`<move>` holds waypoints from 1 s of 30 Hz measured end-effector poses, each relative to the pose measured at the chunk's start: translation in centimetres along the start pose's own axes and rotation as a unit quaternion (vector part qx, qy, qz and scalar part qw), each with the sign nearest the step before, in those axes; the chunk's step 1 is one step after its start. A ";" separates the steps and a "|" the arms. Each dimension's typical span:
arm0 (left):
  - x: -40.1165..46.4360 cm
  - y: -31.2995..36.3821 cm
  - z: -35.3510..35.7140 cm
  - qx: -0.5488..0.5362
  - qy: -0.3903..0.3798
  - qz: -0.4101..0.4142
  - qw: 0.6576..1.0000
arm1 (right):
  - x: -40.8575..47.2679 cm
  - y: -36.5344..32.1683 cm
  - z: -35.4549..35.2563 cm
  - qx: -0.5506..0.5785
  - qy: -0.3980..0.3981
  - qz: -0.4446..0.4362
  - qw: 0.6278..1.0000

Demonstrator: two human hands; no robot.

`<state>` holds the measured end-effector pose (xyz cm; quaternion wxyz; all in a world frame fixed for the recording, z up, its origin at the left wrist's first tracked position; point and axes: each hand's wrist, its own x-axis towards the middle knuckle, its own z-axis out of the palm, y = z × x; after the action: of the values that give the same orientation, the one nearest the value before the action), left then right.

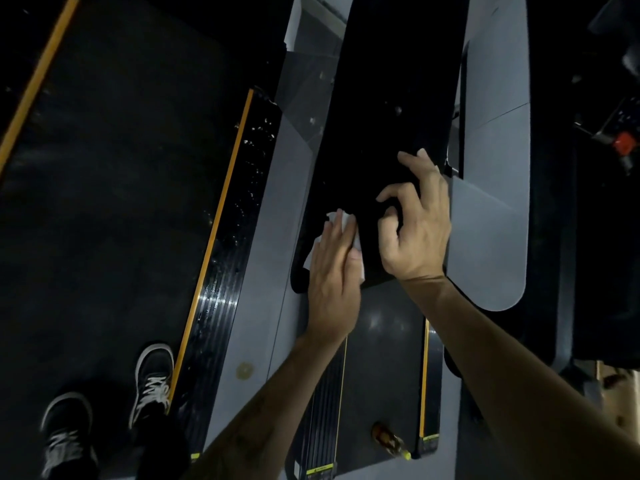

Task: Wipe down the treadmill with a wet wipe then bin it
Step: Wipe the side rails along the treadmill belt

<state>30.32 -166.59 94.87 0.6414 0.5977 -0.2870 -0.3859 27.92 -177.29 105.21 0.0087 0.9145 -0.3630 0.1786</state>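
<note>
A white wet wipe (356,242) lies flat on the black padded handrail (381,133) of the treadmill, near the rail's lower end. My left hand (332,278) presses on the wipe with straight fingers; the wipe shows at the fingertips and beside the thumb. My right hand (417,220) rests on the same black rail just to the right, fingers curled over its surface and right edge, holding nothing else. The grey side panel (491,216) of the treadmill runs alongside on the right.
The dark treadmill belt (114,202) with yellow-edged side rail (221,216) lies at left, where my shoes (152,382) stand. Below the hands a second treadmill (381,362) is visible, with a small amber bottle (389,439) on its belt. A red stop key (625,143) sits far right.
</note>
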 end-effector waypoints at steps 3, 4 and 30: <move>-1.7 -1.2 -0.4 -0.015 0.018 -0.059 0.998 | -0.1 0.1 0.1 -0.010 -0.008 -0.014 1.000; -2.3 -1.3 -0.5 -0.018 0.020 -0.077 0.997 | -0.1 0.1 0.1 -0.012 -0.011 -0.019 1.000; -0.8 -1.0 -0.6 0.008 -0.013 0.014 1.000 | -0.1 -0.1 0.1 -0.010 -0.006 -0.017 1.000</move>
<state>30.29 -165.60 93.92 0.6385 0.5936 -0.3062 -0.3825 27.92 -177.16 105.05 0.0190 0.9216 -0.3489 0.1691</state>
